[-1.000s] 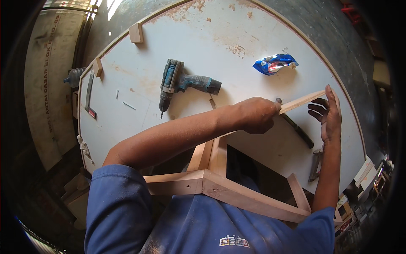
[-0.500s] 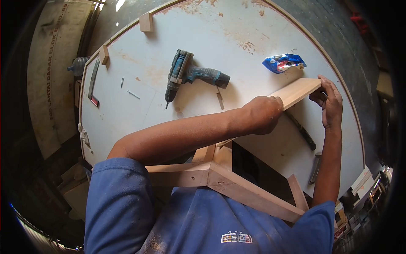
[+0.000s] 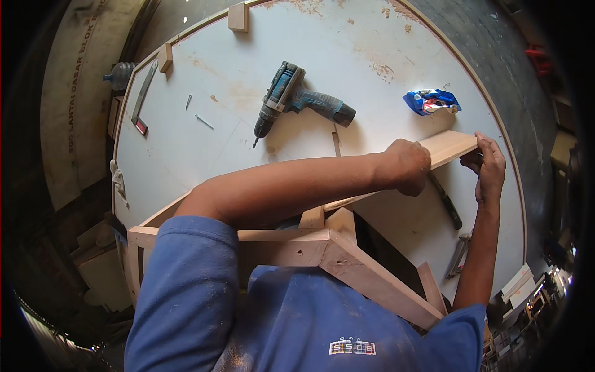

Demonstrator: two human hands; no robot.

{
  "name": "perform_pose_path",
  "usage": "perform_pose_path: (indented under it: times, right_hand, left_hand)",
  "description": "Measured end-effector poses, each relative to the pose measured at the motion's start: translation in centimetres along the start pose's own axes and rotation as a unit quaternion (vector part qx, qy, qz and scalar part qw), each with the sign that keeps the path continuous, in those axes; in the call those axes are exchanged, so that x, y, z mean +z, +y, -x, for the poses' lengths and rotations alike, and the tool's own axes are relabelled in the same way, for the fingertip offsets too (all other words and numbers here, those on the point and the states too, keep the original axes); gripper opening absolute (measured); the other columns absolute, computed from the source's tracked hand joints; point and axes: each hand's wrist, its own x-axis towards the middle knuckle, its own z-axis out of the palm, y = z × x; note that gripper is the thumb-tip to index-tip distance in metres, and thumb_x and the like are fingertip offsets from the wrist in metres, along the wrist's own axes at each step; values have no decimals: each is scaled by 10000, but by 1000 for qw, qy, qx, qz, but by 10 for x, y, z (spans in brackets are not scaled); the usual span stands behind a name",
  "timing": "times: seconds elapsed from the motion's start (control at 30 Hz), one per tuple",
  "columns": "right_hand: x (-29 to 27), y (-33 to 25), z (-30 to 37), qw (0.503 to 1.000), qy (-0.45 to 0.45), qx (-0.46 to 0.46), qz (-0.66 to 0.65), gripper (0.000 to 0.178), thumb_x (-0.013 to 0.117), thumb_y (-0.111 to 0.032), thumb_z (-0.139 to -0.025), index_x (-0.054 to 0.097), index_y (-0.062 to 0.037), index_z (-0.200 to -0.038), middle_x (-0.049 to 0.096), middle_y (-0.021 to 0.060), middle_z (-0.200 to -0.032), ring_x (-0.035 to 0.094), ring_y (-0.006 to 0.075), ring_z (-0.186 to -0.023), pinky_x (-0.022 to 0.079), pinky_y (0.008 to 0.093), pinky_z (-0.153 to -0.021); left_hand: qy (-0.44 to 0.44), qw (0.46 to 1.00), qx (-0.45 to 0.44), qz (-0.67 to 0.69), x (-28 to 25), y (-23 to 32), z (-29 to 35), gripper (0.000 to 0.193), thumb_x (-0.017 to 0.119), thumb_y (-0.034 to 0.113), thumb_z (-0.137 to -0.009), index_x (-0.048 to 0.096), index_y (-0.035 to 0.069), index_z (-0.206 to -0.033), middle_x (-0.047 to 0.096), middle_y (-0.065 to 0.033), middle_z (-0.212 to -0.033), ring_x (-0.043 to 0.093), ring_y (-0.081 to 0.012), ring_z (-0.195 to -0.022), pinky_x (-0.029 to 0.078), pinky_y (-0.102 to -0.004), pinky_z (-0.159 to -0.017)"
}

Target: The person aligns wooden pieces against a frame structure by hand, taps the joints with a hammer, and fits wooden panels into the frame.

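Note:
A pale wooden board slants up to the right over the white tabletop. Around its middle my left hand is closed in a fist, the forearm reaching across from the left. My right hand pinches the board's far right end between thumb and fingers. The left forearm covers part of the board, and its lower end runs down beside an angled wooden frame. That frame, with joined pale bars, rests close against my blue shirt.
On the white tabletop lie a teal and black cordless drill, two screws, a metal square, a blue packet and a dark stick-like tool. Wooden blocks sit at the far edge.
The whole view has shifted, so the tabletop things appear farther right. Compared with the blue packet, the board's right end sits slightly nearer to me. Both hands keep their hold.

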Motion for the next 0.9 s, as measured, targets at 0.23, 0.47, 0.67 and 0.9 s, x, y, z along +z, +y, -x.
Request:
perform_pose_path:
  times: [0.23,0.47,0.67,0.9]
  right_hand:
    - [-10,7,17,992,-11,53,-113,432,568,-361,-1002,599,4,-1231,681,121,-979,704,185,-821,574,321,-774]
    - [-68,175,20,952,-60,-21,299,459,739,-40,-817,577,-61,-1246,631,66,-1034,623,194,-973,531,330,-876]
    - [-42,161,43,887,-68,-154,430,281,665,-43,-761,546,-51,-1015,571,141,-914,592,359,-901,507,447,-797]
    - [-62,154,36,926,-180,10,332,176,655,-83,-735,575,-20,-879,567,114,-783,594,293,-679,512,397,-637]
  left_hand:
    - [67,998,20,0,13,-4,1,213,563,61,-756,646,-74,-898,677,-279,-856,699,-414,-809,568,-464,-751]
    - [73,997,19,-1,16,4,-3,180,560,43,-758,649,-68,-869,673,-288,-856,696,-423,-793,568,-471,-755]
    - [80,997,7,2,7,2,-2,175,574,71,-780,669,-33,-883,684,-263,-870,696,-428,-799,568,-480,-757]
    - [104,995,1,12,12,2,-1,160,564,76,-816,617,-40,-911,665,-277,-904,676,-449,-819,556,-497,-759]
